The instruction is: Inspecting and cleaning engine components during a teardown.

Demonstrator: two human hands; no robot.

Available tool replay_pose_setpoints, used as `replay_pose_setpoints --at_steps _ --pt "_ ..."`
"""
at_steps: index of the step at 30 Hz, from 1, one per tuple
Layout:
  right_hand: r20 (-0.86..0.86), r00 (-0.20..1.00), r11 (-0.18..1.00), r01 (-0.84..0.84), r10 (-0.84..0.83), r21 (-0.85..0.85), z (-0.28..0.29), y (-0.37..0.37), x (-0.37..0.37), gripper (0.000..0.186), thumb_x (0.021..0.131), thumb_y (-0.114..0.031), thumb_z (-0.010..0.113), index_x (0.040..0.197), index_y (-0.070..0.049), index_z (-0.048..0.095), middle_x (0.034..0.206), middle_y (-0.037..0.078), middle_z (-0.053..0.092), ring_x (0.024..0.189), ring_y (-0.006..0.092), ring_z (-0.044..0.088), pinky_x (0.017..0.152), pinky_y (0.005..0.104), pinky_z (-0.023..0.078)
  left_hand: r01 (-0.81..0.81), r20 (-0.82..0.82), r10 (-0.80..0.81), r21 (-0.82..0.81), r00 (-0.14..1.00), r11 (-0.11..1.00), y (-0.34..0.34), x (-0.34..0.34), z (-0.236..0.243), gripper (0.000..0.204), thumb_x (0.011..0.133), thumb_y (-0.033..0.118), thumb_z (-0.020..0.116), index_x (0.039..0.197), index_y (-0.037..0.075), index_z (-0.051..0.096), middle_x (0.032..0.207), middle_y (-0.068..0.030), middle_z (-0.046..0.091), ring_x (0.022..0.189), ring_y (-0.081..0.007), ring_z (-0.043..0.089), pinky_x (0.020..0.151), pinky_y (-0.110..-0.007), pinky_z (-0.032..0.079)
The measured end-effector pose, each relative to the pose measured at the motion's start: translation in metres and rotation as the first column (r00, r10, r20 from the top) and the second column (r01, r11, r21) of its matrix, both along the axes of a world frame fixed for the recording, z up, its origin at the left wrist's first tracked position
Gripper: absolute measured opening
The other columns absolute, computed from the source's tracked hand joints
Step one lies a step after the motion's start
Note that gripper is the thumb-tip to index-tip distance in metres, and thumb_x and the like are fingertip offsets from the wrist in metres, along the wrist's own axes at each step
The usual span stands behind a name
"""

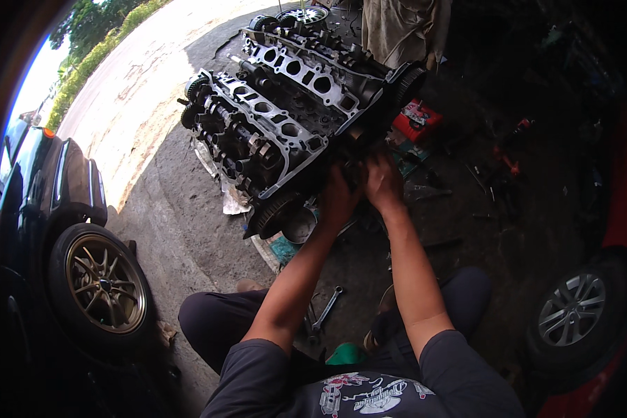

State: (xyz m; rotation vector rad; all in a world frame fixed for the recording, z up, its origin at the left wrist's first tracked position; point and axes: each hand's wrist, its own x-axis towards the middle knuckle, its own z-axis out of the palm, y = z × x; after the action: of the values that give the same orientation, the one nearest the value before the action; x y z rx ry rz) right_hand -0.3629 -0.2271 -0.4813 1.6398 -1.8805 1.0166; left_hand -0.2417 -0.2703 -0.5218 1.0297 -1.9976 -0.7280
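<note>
A V-shaped engine [306, 104] lies in front of me on the ground, its valve gear and intake ports uncovered. Both my hands reach to its near, dark front face. My left hand [338, 198] has its fingers curled in against the engine, the tips lost in shadow. Close beside it on the right, my right hand [383, 182] is closed too, its fingers bent toward the same spot. What they grip there is too dark to make out. A toothed cam gear [275, 214] sits left of my hands, and another cam gear [409, 82] is at the engine's right corner.
A combination wrench [328, 308] lies between my legs, near a green object [346, 354]. A red box [417, 120] and scattered tools [477, 180] are to the right. A car with a bronze wheel [105, 283] stands left, a red car with a silver wheel [571, 310] right.
</note>
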Motion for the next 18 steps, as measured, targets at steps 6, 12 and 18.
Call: replay_pose_setpoints --at_steps 6,12,18 --pt "0.124 0.991 0.95 -0.078 0.042 0.303 -0.003 -0.002 -0.007 0.023 0.084 -0.005 0.055 0.105 0.002 0.063 0.117 0.026 0.057 0.114 0.0452 0.052 0.1 0.0474 0.044 0.102 -0.001 -0.102 0.069 0.995 0.992 -0.005 0.006 -0.003 0.078 0.082 0.031 0.077 0.137 0.0 0.031 0.12 -0.0338 0.058 0.109 -0.0508 0.059 0.088 -0.053 0.05" --pt "0.243 0.968 0.849 -0.18 0.064 0.496 0.001 -0.004 -0.016 0.027 0.077 0.001 0.054 0.103 0.002 0.059 0.103 0.028 0.059 0.099 0.0482 0.058 0.086 0.0499 0.05 0.113 -0.013 -0.112 0.016 0.994 0.994 -0.004 0.007 -0.001 0.079 0.08 0.028 0.079 0.137 0.001 0.032 0.122 -0.0336 0.057 0.109 -0.0505 0.058 0.089 -0.052 0.051" --pt "0.046 0.991 0.927 -0.132 0.124 0.35 0.002 -0.007 -0.016 0.016 0.083 -0.008 0.051 0.092 0.002 0.061 0.092 0.028 0.063 0.088 0.049 0.061 0.078 0.0529 0.051 0.11 -0.008 -0.11 -0.025 0.994 0.994 -0.008 0.007 -0.003 0.079 0.078 0.026 0.079 0.138 0.001 0.033 0.12 -0.033 0.058 0.108 -0.0501 0.059 0.088 -0.052 0.051"
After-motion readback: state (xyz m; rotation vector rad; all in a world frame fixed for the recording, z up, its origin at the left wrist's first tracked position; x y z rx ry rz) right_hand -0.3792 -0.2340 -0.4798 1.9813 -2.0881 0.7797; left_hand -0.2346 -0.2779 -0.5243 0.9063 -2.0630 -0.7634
